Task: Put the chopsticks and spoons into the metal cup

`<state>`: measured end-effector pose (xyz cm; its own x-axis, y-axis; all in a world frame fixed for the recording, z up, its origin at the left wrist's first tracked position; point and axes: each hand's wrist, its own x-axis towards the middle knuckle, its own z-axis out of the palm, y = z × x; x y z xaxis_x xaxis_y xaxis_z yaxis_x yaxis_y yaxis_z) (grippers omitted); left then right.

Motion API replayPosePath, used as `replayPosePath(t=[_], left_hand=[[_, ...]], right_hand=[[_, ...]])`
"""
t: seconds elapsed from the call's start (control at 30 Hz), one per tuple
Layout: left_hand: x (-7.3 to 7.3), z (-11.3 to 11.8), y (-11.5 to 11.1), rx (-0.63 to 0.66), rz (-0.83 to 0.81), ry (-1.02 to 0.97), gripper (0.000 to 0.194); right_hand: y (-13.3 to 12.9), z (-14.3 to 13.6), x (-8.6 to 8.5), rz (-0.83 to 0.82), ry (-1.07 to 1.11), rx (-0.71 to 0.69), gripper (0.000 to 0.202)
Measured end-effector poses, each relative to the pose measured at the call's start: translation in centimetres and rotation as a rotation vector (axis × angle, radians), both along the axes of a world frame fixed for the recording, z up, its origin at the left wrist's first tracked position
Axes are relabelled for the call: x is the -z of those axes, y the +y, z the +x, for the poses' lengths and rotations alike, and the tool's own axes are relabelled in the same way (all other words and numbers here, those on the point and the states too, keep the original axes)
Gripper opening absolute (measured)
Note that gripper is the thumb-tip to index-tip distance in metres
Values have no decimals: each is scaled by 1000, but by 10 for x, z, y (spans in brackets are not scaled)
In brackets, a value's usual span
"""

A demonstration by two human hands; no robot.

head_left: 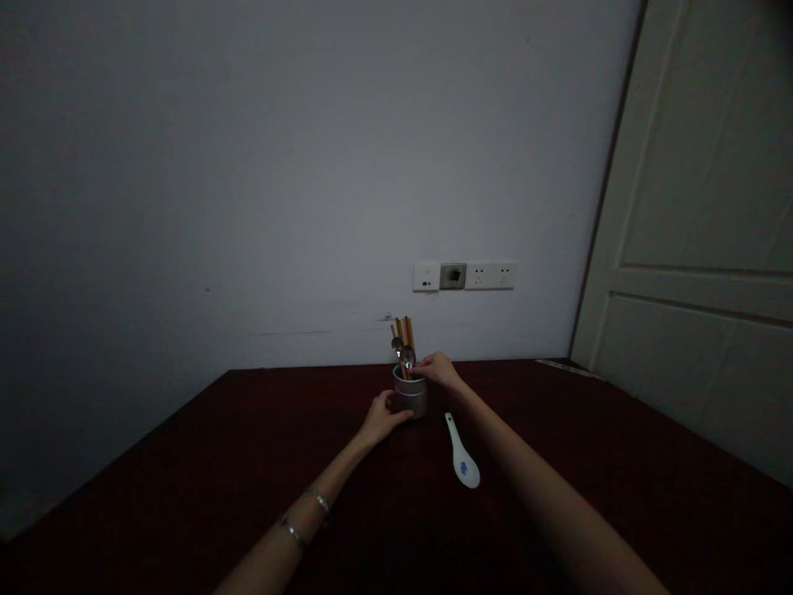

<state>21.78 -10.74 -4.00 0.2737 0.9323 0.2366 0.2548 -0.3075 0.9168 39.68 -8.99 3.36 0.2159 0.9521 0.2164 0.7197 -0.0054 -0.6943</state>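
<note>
A grey cylindrical holder (412,400) stands upright on the dark red table. Several wooden chopsticks (408,329) and two metal spoons rise out of it, bowls up. My left hand (381,417) is wrapped round the holder's left and front side, thumb across the front. At the rim, my right hand (435,368) pinches the nearer metal spoon (407,357) just below its bowl; the spoon's lower part is hidden inside the holder. The other metal spoon (397,344) leans behind it to the left. A white soup spoon (462,459) with a blue mark lies below my right forearm's left side.
The dark red table (204,463) reaches back to a grey wall (310,182). Wall sockets (489,276) sit above the table's back edge. A pale panelled door (700,207) stands at the right, and a thin strip (567,368) lies at the back right corner.
</note>
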Motion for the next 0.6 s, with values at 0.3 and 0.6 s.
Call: replayPosePath(t=[0.3,0.6], left_hand=[[10,-1,8,2,-10,-17,68],[14,-3,13,-12,-26,-45,73]], right_hand=[[-7,23,-13,39,161,-74,29],[-17,43,-10,22,374,-48,38]])
